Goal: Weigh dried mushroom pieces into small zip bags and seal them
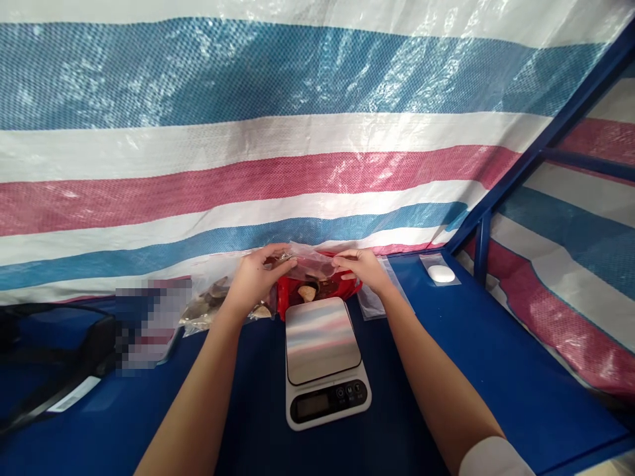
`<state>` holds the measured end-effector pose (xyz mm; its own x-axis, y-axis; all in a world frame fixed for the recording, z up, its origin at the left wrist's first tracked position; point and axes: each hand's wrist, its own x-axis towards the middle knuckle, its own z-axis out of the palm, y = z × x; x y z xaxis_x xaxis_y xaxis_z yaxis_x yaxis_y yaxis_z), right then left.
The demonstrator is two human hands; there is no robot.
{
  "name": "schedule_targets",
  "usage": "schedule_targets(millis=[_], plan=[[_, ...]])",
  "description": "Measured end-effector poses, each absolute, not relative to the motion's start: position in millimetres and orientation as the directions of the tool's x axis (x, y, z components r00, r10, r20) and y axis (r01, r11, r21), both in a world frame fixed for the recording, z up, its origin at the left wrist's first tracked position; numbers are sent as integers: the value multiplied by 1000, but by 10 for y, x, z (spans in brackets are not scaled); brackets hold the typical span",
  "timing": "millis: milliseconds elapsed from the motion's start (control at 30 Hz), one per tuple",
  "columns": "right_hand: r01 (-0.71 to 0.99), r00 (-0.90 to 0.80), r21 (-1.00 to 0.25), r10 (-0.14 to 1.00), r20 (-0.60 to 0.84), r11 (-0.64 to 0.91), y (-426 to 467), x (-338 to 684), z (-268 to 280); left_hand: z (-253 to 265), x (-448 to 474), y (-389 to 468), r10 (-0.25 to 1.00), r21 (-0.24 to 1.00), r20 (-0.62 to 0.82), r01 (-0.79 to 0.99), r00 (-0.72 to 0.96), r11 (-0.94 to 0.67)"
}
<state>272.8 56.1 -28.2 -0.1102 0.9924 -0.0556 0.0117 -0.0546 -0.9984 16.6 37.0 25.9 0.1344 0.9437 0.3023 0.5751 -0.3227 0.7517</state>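
Both my hands hold a small clear plastic bag (310,263) with brownish pieces inside, just above a red container (342,289) at the back of the blue table (476,357). My left hand (255,276) grips the bag's left end and my right hand (362,267) pinches its right end. A brown piece (307,292) shows inside the red container. In front of it stands a white kitchen scale (322,360) with a bare steel plate and a dark display.
A clear bag of brown pieces (208,305) lies left of the red container. Flat clear bags (371,305) lie to its right, and a white oval object (441,273) on plastic sits farther right. A black bag (54,357) lies at far left. Striped tarp walls close behind.
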Motion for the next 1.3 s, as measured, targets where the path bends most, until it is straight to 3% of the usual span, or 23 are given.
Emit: schedule_targets(millis=[333, 567, 900, 1300], plan=[[-30, -87, -1000, 996, 3, 0, 636, 2876, -314, 371, 486, 430, 946, 772, 296, 549, 132, -319], [6, -78, -1000, 997, -18, -17, 694, 2898, -426, 168, 441, 484, 953, 836, 291, 461, 87, -298], [76, -59, -996, 997, -45, -41, 653, 2819, -411, 161, 349, 498, 928, 763, 349, 535, 132, -363], [17, -66, -996, 994, -85, -84, 624, 2841, -321, 155, 400, 457, 936, 809, 341, 481, 85, -338]])
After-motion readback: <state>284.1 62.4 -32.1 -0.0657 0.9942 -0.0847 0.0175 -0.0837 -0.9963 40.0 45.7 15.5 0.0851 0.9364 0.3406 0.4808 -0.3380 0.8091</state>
